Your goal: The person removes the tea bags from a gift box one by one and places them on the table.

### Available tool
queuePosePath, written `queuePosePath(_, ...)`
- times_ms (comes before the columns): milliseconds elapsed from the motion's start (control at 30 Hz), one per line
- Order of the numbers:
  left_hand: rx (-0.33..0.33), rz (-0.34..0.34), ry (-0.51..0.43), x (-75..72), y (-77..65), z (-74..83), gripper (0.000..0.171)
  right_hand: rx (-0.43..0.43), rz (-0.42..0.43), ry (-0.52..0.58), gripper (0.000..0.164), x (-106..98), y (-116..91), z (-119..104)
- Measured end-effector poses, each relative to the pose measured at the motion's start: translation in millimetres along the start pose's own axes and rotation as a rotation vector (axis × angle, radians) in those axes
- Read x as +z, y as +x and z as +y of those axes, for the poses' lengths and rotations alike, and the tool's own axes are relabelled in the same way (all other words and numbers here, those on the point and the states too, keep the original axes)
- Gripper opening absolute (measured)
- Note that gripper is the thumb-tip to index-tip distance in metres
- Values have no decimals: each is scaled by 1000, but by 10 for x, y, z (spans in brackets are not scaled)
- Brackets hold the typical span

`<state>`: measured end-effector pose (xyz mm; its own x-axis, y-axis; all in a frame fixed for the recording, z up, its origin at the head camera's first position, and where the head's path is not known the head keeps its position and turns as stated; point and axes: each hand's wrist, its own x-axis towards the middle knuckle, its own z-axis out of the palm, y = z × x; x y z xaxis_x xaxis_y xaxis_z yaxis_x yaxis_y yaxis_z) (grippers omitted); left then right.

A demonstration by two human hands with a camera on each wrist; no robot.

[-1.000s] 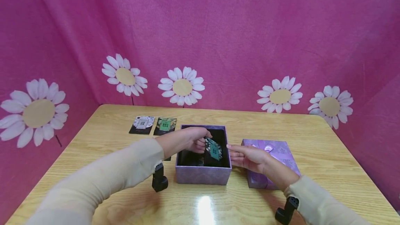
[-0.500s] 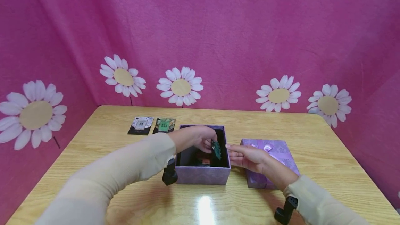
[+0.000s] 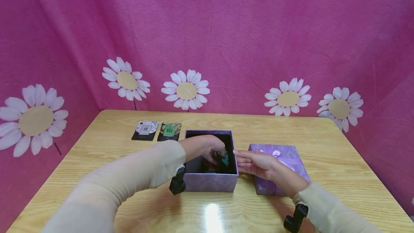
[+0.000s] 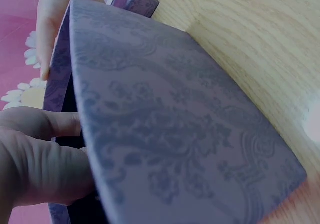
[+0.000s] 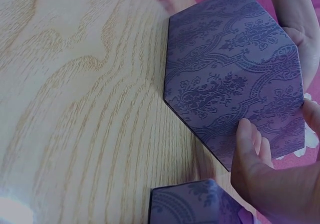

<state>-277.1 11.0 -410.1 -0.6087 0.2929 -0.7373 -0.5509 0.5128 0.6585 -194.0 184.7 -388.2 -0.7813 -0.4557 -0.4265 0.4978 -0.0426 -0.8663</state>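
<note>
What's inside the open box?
The left hand, with a teal packet at its fingers. A reddish patch shows lower down, too dark to identify. Hand and front wall hide much of the bottom.

Draped-off spot, rm type unclear: pink daisy-print cloth, 3 sides, wood-grain tbl.

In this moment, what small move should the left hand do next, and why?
Probably the left hand should lower the teal packet fully and release it: the packet stands tilted inside the purple box, near its right wall, its top at the fingertips. The right hand touches that wall from outside, which may steady the box.
</note>
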Motion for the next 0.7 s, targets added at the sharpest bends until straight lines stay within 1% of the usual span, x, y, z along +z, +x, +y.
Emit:
queuePosePath(67, -3, 22, -11, 26, -375, 74, 20, 2, -1, -1, 27, 0, -2, -4)
queuePosePath(133, 5, 39, -12, 21, -585, 112, 23, 4, -1, -2, 31, 0, -3, -8)
queuePosePath(167, 6, 40, -12, 11, -649, 126, 24, 5, 0, -4, 33, -1, -4, -9)
queuePosePath(267, 11, 40, -26, -36, -740, 148, 21, 2, -1, -6, 37, 0, -3, -14)
queuePosePath(333, 15, 36, -37, -69, -774, 162, 20, 1, -3, -7, 39, 0, -5, -16)
queuePosePath(467, 30, 29, -22, -126, -814, 167, 20, 5, -1, -6, 41, 2, -10, -15)
queuePosePath(600, 34, 19, 52, -184, -861, 158, 30, 12, 2, -5, 45, 4, -11, -6)
queuePosePath(700, 55, 34, 135, -226, -894, 143, 37, 5, 2, -7, 41, 3, -9, -1)
